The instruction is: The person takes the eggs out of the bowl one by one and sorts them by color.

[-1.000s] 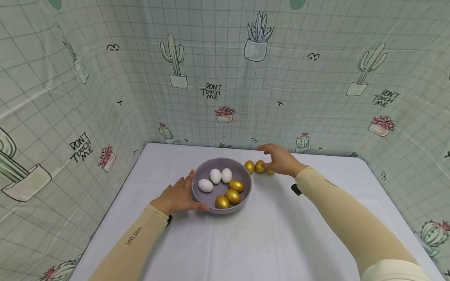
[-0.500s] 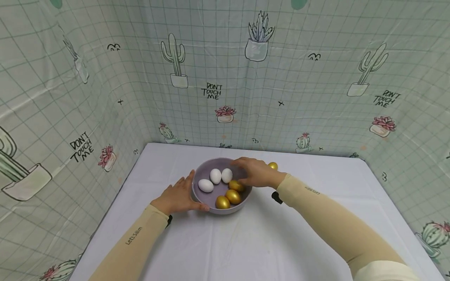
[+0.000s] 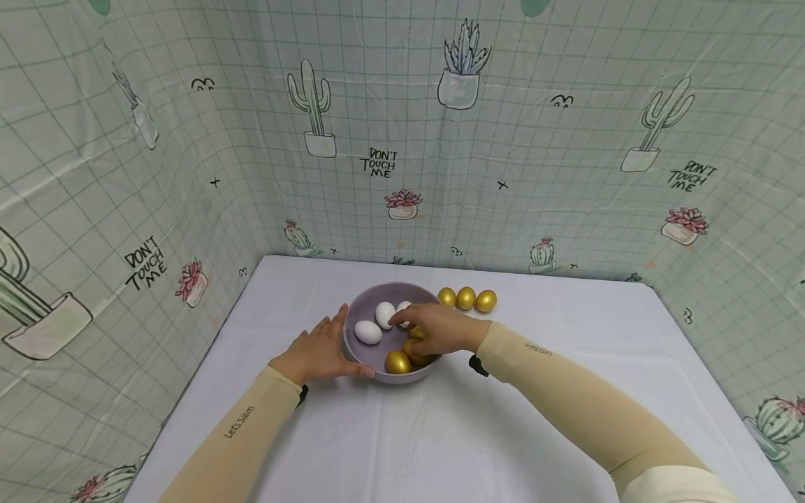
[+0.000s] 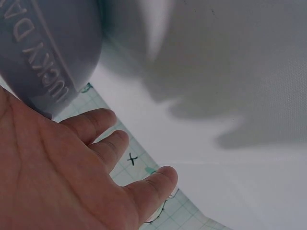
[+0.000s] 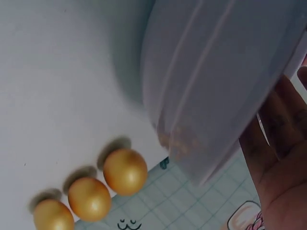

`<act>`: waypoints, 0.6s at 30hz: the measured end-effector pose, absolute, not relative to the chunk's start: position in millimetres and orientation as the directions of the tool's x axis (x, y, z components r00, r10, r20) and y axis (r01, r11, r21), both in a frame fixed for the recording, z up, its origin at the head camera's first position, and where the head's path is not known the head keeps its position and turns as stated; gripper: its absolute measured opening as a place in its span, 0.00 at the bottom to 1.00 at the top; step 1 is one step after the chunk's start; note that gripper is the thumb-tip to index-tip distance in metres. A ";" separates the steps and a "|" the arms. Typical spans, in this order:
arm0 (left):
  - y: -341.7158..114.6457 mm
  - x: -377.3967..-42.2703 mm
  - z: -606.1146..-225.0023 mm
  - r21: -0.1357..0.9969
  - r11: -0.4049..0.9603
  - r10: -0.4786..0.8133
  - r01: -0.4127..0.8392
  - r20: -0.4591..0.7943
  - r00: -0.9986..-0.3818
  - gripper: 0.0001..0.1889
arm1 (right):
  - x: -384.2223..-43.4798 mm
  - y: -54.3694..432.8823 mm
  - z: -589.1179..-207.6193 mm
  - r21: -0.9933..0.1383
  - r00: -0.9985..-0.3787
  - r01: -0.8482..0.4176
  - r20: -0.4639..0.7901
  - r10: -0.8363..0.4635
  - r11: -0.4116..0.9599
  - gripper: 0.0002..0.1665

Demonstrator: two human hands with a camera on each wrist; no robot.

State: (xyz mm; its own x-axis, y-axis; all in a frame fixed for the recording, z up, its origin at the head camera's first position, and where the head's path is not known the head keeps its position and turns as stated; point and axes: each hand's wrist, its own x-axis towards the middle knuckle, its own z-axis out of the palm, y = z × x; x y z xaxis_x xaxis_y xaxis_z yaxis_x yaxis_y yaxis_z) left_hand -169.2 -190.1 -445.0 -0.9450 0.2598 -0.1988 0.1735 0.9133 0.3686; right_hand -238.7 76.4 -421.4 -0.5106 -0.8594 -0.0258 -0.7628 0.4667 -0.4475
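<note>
A mauve bowl [image 3: 371,290] stands on the table with three white eggs and three golden eggs inside. My left hand [image 3: 317,353] rests against the bowl's left side, its thumb at the front rim and fingers spread along the wall. Over the bowl's right half is my right hand [image 3: 437,327], fingers reaching in above the eggs. Its fingertips overlap a white egg [image 3: 385,316], while its thumb lies over a golden egg. Another golden egg [image 3: 397,362] shows at the front, and a second white egg [image 3: 367,332] lies on the left. The right hand partly hides the other eggs.
Three golden eggs [image 3: 466,298] sit in a row on the white-covered table [image 3: 534,419], just behind and right of the bowl. A patterned cloth wall [image 3: 478,140] with cactus drawings rises at the back and on both sides.
My right hand has moved from the row of golden eggs leftward and down into the bowl, uncovering the full row. My left hand and the bowl have stayed in place.
</note>
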 end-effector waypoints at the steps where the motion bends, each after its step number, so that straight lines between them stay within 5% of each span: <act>1: -190.1 -169.1 -444.8 0.368 0.913 0.260 0.174 -0.199 -0.945 0.75 | -237.8 74.7 -422.3 -0.449 -0.502 -0.767 -0.025 -0.865 0.458 0.30; 18: -191.5 -169.7 -445.5 0.379 0.907 0.270 0.184 -0.189 -0.944 0.75 | -230.1 53.9 -432.5 -0.376 -0.423 -0.814 -0.142 -0.895 0.444 0.29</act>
State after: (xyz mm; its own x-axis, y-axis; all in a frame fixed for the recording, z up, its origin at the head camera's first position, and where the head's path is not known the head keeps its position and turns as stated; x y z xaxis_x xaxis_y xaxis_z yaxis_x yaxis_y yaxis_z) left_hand -169.7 -191.5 -445.5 -0.9442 0.2699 -0.1886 0.1836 0.9071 0.3787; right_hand -230.1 53.9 -432.5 -0.4226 -0.8952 -0.1419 -0.8136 0.4436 -0.3759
